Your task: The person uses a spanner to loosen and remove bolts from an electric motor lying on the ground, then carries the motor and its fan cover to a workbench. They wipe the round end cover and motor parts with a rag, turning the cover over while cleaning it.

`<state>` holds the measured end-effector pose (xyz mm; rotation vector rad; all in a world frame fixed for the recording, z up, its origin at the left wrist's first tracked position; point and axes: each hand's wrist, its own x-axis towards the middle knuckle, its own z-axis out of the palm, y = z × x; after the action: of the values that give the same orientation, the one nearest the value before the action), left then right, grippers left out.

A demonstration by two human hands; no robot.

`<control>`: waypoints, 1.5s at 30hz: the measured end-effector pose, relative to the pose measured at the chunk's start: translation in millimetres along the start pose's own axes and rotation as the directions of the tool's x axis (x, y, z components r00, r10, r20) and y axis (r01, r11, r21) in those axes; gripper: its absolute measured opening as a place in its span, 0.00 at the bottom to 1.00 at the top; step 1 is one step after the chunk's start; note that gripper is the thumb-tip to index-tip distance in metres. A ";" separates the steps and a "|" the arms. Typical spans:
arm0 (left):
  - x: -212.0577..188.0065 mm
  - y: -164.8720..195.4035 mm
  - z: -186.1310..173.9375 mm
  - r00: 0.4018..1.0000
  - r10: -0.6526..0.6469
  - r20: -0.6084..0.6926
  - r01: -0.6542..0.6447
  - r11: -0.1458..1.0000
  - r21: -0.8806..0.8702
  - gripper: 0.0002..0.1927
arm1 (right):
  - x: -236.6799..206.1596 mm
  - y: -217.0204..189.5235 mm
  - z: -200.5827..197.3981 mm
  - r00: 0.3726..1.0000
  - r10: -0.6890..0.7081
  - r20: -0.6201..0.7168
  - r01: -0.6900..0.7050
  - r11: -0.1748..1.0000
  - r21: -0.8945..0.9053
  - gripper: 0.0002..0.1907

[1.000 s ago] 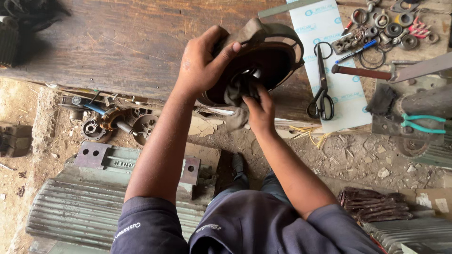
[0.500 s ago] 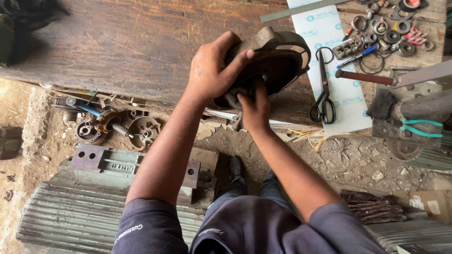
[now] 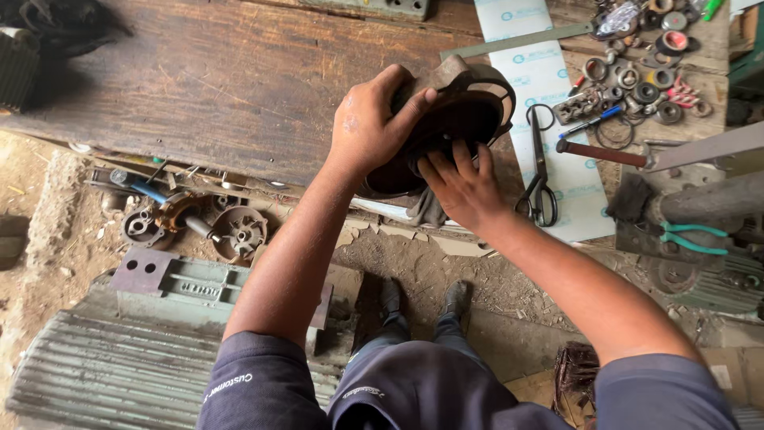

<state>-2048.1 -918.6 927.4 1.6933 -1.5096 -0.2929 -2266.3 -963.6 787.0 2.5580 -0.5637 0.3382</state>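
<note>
A round, dark, bowl-shaped metal cover (image 3: 469, 107) rests tilted at the front edge of a worn wooden workbench (image 3: 207, 80). My left hand (image 3: 370, 119) grips its rim from the left and steadies it. My right hand (image 3: 461, 183) presses a dark cloth (image 3: 426, 211) against the inside of the cover, fingers curled over the rag. Part of the cover's inside is hidden by both hands.
Black scissors (image 3: 539, 179) lie on a white sheet (image 3: 549, 87) to the right. Several rings and bearings (image 3: 637, 72) are scattered at the back right, with a brown-handled tool (image 3: 601, 153) and green-handled pliers (image 3: 688, 237). Ribbed motor housings (image 3: 119, 350) and metal parts (image 3: 199, 223) lie on the dirt floor below.
The view has shifted a little and the cover has turned slightly under my left hand. My right hand has moved with the cloth inside the cover.
</note>
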 end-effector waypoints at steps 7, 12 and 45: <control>-5.3 -7.6 -5.0 0.998 -0.033 -0.057 0.029 0.998 -0.055 0.21 | -9.2 -3.4 40.7 0.996 0.064 -0.060 -0.061 0.997 0.044 0.24; -15.2 -4.5 -5.8 0.990 -0.092 -0.106 0.089 0.995 -0.034 0.21 | 12.1 -63.9 31.9 0.887 0.453 0.088 -0.455 0.827 0.330 0.26; -38.8 7.4 0.8 0.964 -0.105 -0.246 0.115 0.993 0.029 0.18 | 25.6 -48.9 16.0 0.892 0.453 0.008 -0.241 0.460 0.855 0.26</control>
<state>-2063.6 -883.3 918.8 1.7801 -1.2519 -0.1051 -2219.6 -941.5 761.8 3.2046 -1.0493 1.3399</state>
